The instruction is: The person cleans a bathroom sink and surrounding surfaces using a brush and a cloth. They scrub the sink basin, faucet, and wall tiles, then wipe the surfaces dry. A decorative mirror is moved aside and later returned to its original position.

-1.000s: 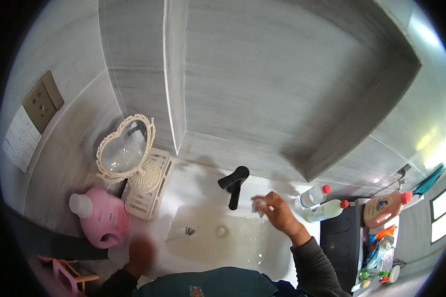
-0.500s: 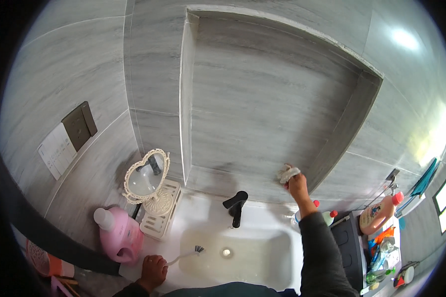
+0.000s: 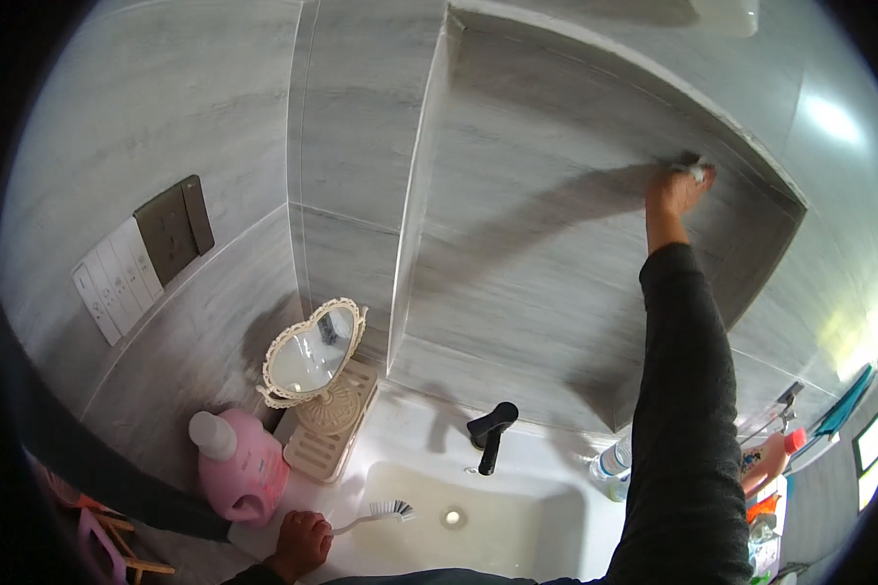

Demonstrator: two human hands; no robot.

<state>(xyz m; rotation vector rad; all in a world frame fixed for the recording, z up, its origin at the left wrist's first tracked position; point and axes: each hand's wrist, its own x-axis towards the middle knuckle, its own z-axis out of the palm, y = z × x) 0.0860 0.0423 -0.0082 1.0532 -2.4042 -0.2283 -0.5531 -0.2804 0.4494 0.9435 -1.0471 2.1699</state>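
Note:
My right hand (image 3: 678,192) reaches high into the right part of a recessed grey niche (image 3: 537,185). Its fingers are closed on a white crumpled cloth (image 3: 695,168), pressed to the tiled wall; much of the cloth is hidden by the hand. Low on the left, my left hand (image 3: 303,539) rests at the front edge of the white sink (image 3: 517,531). It grips the handle end of a white scrub brush (image 3: 390,510), whose bristle head lies over the basin's left side. A black faucet (image 3: 494,434) stands behind the basin.
On the left, a pink jug (image 3: 239,468) with a white cap stands beside a cream tray (image 3: 307,451) holding a heart-shaped mirror (image 3: 312,356). A clear bottle (image 3: 612,460) stands right of the faucet, partly behind my right arm. Farther right is a peach bottle (image 3: 766,463) with a red cap.
My right hand with the cloth has moved up from the niche's lower right to its upper right. The view has shifted a little. My left hand stays on the brush.

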